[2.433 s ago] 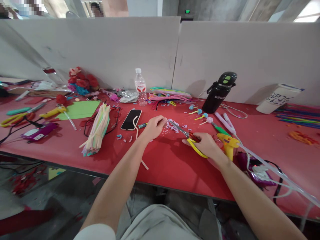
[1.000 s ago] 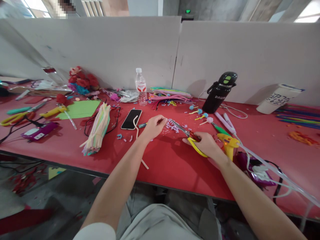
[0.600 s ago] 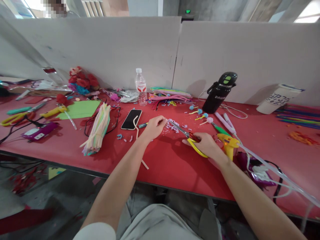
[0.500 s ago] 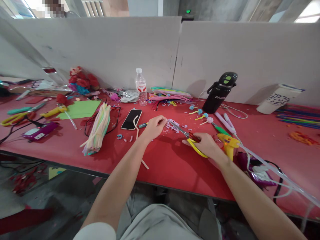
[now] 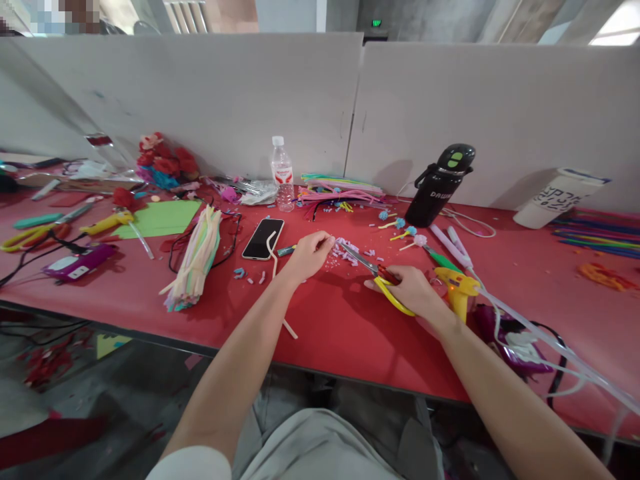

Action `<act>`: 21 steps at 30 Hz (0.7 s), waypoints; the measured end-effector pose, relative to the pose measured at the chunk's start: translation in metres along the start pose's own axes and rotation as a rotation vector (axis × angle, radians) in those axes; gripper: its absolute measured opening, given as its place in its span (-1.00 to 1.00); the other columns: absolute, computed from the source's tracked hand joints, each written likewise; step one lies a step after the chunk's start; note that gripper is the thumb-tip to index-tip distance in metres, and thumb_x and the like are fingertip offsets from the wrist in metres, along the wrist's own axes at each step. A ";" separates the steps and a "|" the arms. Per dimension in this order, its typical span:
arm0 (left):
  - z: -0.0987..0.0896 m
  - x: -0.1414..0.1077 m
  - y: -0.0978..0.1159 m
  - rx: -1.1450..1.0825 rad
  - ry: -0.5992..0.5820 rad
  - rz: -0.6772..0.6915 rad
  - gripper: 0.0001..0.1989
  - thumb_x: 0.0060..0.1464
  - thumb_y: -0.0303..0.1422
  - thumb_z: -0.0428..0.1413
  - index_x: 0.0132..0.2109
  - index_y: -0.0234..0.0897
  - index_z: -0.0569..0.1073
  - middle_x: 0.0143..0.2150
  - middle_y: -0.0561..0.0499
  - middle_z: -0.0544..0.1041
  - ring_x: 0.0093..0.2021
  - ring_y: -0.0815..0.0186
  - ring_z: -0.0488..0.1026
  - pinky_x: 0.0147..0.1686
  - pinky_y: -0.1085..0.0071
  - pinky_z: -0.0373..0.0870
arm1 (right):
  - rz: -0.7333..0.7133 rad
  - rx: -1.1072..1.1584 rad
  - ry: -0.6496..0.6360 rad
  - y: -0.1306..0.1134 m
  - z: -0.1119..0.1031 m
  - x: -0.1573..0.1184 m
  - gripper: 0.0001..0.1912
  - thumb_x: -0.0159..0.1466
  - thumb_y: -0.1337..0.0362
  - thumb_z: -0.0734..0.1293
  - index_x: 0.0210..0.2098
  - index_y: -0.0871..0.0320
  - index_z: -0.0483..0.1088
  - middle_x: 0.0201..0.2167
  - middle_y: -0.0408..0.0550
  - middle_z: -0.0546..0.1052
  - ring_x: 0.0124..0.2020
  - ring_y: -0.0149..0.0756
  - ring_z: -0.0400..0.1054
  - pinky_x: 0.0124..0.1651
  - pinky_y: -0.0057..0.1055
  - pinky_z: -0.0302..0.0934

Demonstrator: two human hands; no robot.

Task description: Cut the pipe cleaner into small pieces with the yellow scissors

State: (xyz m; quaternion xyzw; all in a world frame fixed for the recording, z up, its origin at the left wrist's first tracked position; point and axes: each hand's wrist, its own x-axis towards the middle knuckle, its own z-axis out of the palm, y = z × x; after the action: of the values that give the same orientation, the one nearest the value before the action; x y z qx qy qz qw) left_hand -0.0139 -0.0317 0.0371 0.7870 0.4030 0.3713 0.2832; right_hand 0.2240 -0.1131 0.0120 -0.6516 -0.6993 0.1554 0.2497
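My right hand [image 5: 413, 290] is closed around the handles of scissors [image 5: 384, 275] with yellow and red grips. The scissor blades point left and away, reaching over a scatter of short lilac cut pieces [image 5: 347, 252] on the red table. Just left of the blade tips, my left hand [image 5: 313, 252] is closed in a pinch; whatever sits between its fingertips is too small to make out. A cream pipe cleaner [image 5: 273, 253] passes under my left forearm, its upper end lying over a phone [image 5: 263, 239].
A bundle of pale pipe cleaners [image 5: 195, 260] lies left. A yellow glue gun [image 5: 457, 287] stands right, its cord beside a purple box [image 5: 510, 337]. At the back are a water bottle [image 5: 283, 175], a black flask [image 5: 439, 187] and a tilted white cup [image 5: 557, 199].
My hands and the scissors have hardly moved. In the far background at upper left, a blurred person has shifted left.
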 end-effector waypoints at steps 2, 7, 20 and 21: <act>0.000 0.000 0.001 -0.005 0.001 -0.009 -0.69 0.20 -0.19 -0.12 -0.39 -0.30 0.30 -0.50 0.07 0.28 -0.46 0.41 0.20 -0.42 0.47 0.13 | -0.003 -0.002 -0.002 0.000 0.000 0.000 -0.41 0.00 -0.22 0.32 -0.65 0.16 0.07 -0.64 -0.25 0.04 -0.58 -0.50 -0.13 -0.59 -0.50 -0.19; -0.001 -0.001 0.003 -0.023 0.000 -0.013 -0.69 0.19 -0.20 -0.11 -0.40 -0.31 0.30 -0.50 0.08 0.29 -0.46 0.43 0.21 -0.42 0.48 0.13 | 0.004 -0.001 0.009 0.000 0.001 0.000 -0.40 -0.01 -0.24 0.32 -0.65 0.16 0.06 -0.64 -0.25 0.04 -0.58 -0.50 -0.13 -0.58 -0.50 -0.19; -0.002 0.000 0.000 -0.016 -0.002 -0.006 -0.69 0.19 -0.20 -0.11 -0.41 -0.31 0.28 -0.51 0.08 0.27 -0.47 0.42 0.19 -0.43 0.48 0.12 | 0.010 0.024 0.013 -0.002 0.000 -0.002 -0.43 0.00 -0.19 0.33 -0.63 0.16 0.06 -0.64 -0.24 0.04 -0.59 -0.51 -0.11 -0.59 -0.50 -0.20; -0.002 0.000 0.001 -0.019 -0.004 -0.003 -0.70 0.19 -0.20 -0.11 -0.42 -0.30 0.27 -0.51 0.08 0.28 -0.47 0.43 0.19 -0.43 0.48 0.12 | 0.010 0.025 0.011 -0.002 0.000 -0.002 -0.43 0.00 -0.18 0.34 -0.63 0.16 0.06 -0.64 -0.24 0.04 -0.58 -0.51 -0.11 -0.59 -0.51 -0.19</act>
State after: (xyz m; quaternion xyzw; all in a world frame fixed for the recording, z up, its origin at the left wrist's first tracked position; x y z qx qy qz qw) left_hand -0.0153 -0.0320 0.0387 0.7844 0.4001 0.3731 0.2924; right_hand 0.2218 -0.1149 0.0128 -0.6526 -0.6928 0.1618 0.2608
